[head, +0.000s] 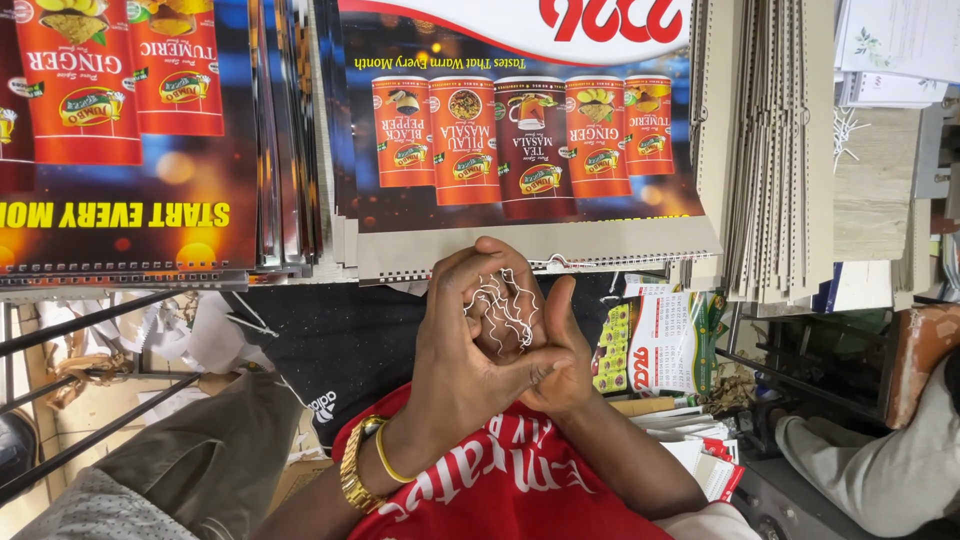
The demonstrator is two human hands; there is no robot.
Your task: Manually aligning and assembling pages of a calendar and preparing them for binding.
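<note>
At the near edge of the desk, below the printed calendar, both hands' fingers pinch tangled white wire hangers, which may snag or spill if tugged.

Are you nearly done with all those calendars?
Some look done: the stack of dark printed calendars at left already has wire binding along its edge. In hand: the left hand and right hand together hold a bunch of thin white wire hangers. Seemingly left: the pile of punched beige cardboard sheets shows no wire yet.
</note>
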